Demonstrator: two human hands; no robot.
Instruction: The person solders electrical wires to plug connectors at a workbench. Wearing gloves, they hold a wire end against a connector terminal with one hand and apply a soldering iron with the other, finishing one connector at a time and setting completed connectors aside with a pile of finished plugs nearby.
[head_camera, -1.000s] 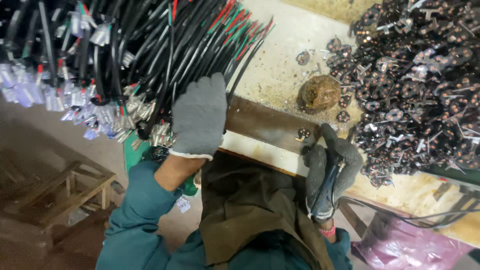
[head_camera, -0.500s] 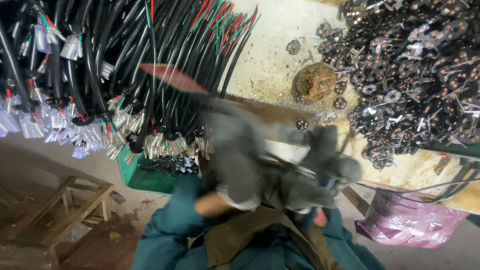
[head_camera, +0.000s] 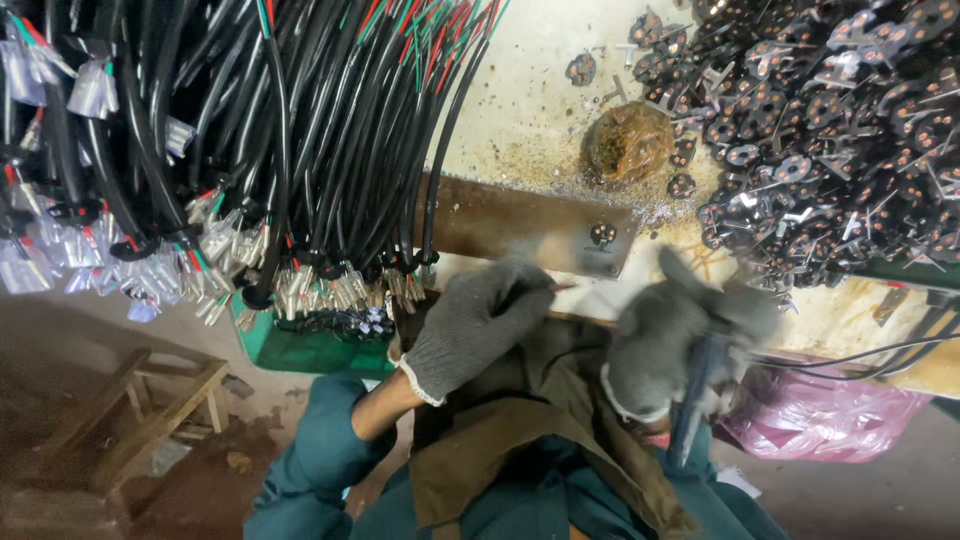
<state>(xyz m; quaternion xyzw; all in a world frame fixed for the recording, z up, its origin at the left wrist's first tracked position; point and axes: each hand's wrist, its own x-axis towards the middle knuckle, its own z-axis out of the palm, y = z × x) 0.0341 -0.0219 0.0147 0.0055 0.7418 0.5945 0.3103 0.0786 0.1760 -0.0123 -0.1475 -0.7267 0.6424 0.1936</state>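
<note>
My left hand (head_camera: 478, 322), in a grey knit glove, is pinched on a thin black cable whose red-tipped end (head_camera: 562, 288) points at the front edge of a brown metal plate (head_camera: 500, 222). A small round dark part (head_camera: 602, 235) sits on that plate. My right hand (head_camera: 668, 338), also gloved and blurred, grips a blue-handled tool (head_camera: 692, 408) just right of the left hand. A thick bundle of black cables (head_camera: 300, 130) with metal-crimped ends hangs over the bench at the left.
A large heap of small round dark parts (head_camera: 840, 120) fills the bench at the right. A brown wiry lump (head_camera: 630, 142) lies behind the plate. Below the bench are a green crate (head_camera: 300, 350), a pink plastic bag (head_camera: 822, 415) and a wooden stool (head_camera: 130, 420).
My left hand left the cable bundle and came down to the plate's front edge with a cable. My right hand rose with the tool towards it.
</note>
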